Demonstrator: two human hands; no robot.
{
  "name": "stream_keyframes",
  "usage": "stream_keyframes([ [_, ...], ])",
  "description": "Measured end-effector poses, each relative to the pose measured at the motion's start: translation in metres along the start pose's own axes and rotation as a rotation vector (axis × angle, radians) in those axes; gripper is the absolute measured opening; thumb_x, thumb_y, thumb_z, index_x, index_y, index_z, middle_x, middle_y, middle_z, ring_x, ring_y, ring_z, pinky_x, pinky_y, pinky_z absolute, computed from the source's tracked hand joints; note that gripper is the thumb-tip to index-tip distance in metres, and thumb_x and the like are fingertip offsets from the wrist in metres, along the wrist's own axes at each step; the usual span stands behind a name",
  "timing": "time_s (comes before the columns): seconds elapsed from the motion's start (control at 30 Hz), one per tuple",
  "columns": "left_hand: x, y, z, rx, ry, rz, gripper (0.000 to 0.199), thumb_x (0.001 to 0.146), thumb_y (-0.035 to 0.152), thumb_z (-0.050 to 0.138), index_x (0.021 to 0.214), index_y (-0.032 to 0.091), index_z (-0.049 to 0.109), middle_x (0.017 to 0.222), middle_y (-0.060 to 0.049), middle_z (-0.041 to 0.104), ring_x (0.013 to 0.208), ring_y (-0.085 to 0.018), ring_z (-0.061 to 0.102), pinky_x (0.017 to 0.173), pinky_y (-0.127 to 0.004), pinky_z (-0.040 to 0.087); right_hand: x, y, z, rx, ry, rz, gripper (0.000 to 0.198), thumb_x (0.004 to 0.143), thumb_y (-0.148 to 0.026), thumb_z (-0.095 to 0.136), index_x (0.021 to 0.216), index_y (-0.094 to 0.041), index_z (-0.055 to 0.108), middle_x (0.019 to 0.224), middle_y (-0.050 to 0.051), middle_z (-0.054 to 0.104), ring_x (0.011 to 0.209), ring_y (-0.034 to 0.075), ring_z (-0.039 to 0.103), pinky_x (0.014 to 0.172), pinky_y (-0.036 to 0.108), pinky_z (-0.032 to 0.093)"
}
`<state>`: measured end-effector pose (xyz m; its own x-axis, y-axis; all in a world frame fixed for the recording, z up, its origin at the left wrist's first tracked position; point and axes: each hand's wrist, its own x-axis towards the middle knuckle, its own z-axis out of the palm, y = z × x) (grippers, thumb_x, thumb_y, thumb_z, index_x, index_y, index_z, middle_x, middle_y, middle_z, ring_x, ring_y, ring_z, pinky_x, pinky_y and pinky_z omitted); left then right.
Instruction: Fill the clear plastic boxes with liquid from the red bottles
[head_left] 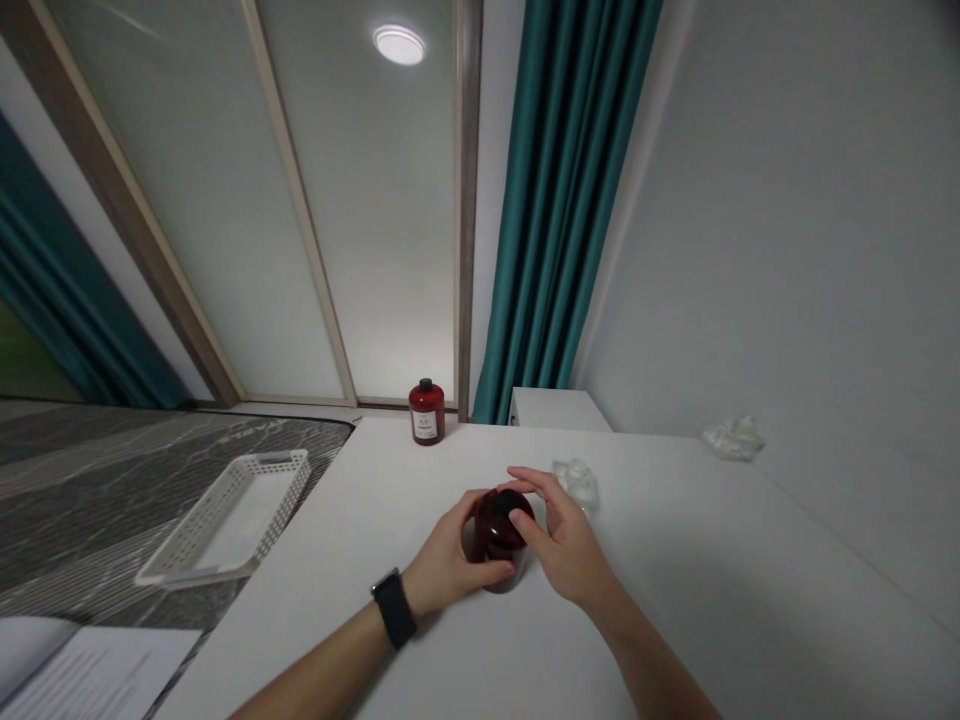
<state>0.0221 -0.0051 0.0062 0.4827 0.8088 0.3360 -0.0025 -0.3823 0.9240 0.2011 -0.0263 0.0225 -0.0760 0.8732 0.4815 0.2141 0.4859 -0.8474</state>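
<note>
A dark red bottle (496, 530) with a black cap (513, 500) stands on the white table in front of me. My left hand (454, 560) is wrapped round the bottle's body from the left, with a black watch on that wrist. At the top, my right hand (561, 540) has its thumb against the cap and its fingers curved over the far side. Just beyond my right hand lies a crumpled clear plastic piece (579, 482). A second red bottle (427, 415) with a white label and dark cap stands upright near the table's far edge.
The white table (675, 580) meets the wall on the right, where another crumpled plastic piece (733, 438) lies. Left of the table are a white perforated basket (225, 515) and an open book (105, 670). A white cabinet (559, 408) stands behind.
</note>
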Motion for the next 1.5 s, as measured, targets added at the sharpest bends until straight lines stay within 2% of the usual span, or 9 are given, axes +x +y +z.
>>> stream_keyframes([
  [0.13, -0.001, 0.005, -0.003, 0.049, 0.06, 0.001, 0.066, 0.066, 0.014, 0.079, 0.127, 0.019, 0.054, 0.127, -0.01, 0.064, 0.118, -0.029, 0.059, 0.106, -0.046, 0.043, -0.002, 0.005, 0.006, 0.021, 0.068, -0.009, 0.033, 0.089, -0.023, 0.06, 0.122, -0.026, 0.061, 0.114, 0.007, 0.067, 0.112, 0.023, 0.062, 0.105, 0.043, 0.045],
  [0.4, -0.001, 0.0, -0.014, 0.005, -0.039, -0.019, 0.068, 0.064, 0.031, 0.088, 0.124, 0.018, 0.057, 0.121, -0.01, 0.066, 0.114, -0.03, 0.061, 0.101, -0.044, 0.047, 0.0, 0.003, -0.002, 0.134, -0.059, 0.026, 0.037, 0.091, -0.028, 0.061, 0.128, -0.026, 0.057, 0.119, 0.009, 0.07, 0.118, 0.024, 0.062, 0.11, 0.048, 0.042],
  [0.67, -0.004, -0.001, -0.004, 0.162, 0.09, 0.017, 0.063, 0.07, 0.015, 0.08, 0.127, 0.02, 0.053, 0.124, -0.01, 0.064, 0.115, -0.028, 0.06, 0.104, -0.046, 0.045, -0.003, 0.003, 0.009, 0.11, 0.041, 0.009, 0.029, 0.089, -0.025, 0.061, 0.119, -0.027, 0.059, 0.116, 0.007, 0.069, 0.112, 0.022, 0.063, 0.102, 0.04, 0.048],
  [0.83, -0.002, -0.008, -0.011, 0.143, 0.024, 0.024, 0.075, 0.07, 0.014, 0.08, 0.136, 0.02, 0.045, 0.135, -0.012, 0.058, 0.124, -0.03, 0.056, 0.109, -0.048, 0.042, -0.003, 0.005, 0.012, 0.108, 0.062, 0.039, 0.037, 0.091, -0.026, 0.061, 0.127, -0.027, 0.054, 0.119, 0.006, 0.069, 0.119, 0.022, 0.061, 0.109, 0.043, 0.042],
  [0.93, -0.003, -0.012, -0.021, 0.139, 0.03, 0.026, 0.07, 0.075, 0.019, 0.079, 0.135, 0.02, 0.045, 0.136, -0.013, 0.056, 0.124, -0.03, 0.056, 0.108, -0.049, 0.043, -0.002, 0.008, 0.008, 0.113, 0.039, 0.04, 0.036, 0.094, -0.028, 0.056, 0.13, -0.027, 0.052, 0.126, 0.008, 0.067, 0.122, 0.023, 0.059, 0.111, 0.045, 0.039],
  [1.1, -0.003, -0.01, -0.038, 0.264, 0.107, 0.152, 0.037, 0.091, 0.023, 0.062, 0.127, 0.022, 0.053, 0.125, -0.01, 0.057, 0.114, -0.025, 0.057, 0.095, -0.043, 0.05, 0.002, 0.013, 0.001, 0.043, 0.05, 0.043, 0.03, 0.093, -0.026, 0.054, 0.122, -0.025, 0.059, 0.124, 0.009, 0.066, 0.104, 0.022, 0.065, 0.092, 0.039, 0.052],
  [1.17, -0.002, -0.008, -0.04, 0.306, 0.121, 0.182, 0.03, 0.094, 0.021, 0.057, 0.123, 0.023, 0.056, 0.119, -0.009, 0.059, 0.109, -0.024, 0.057, 0.091, -0.04, 0.051, 0.003, 0.015, 0.0, 0.011, 0.023, 0.037, 0.029, 0.091, -0.024, 0.056, 0.12, -0.025, 0.061, 0.126, 0.009, 0.063, 0.107, 0.022, 0.063, 0.087, 0.037, 0.053],
  [1.27, -0.002, -0.004, -0.038, 0.322, 0.102, 0.198, 0.036, 0.091, 0.019, 0.06, 0.126, 0.023, 0.054, 0.12, -0.009, 0.059, 0.111, -0.025, 0.057, 0.093, -0.041, 0.05, 0.004, 0.015, -0.001, -0.003, -0.024, 0.015, 0.031, 0.088, -0.021, 0.057, 0.118, -0.026, 0.063, 0.132, 0.009, 0.057, 0.122, 0.024, 0.055, 0.084, 0.033, 0.054],
  [1.5, -0.001, -0.006, -0.034, 0.307, 0.07, 0.171, 0.055, 0.082, 0.018, 0.071, 0.133, 0.024, 0.048, 0.13, -0.01, 0.057, 0.118, -0.028, 0.055, 0.1, -0.045, 0.047, 0.005, 0.016, -0.005, -0.017, -0.079, 0.035, 0.026, 0.089, -0.021, 0.057, 0.112, -0.027, 0.065, 0.127, 0.009, 0.056, 0.112, 0.023, 0.058, 0.072, 0.03, 0.051],
])
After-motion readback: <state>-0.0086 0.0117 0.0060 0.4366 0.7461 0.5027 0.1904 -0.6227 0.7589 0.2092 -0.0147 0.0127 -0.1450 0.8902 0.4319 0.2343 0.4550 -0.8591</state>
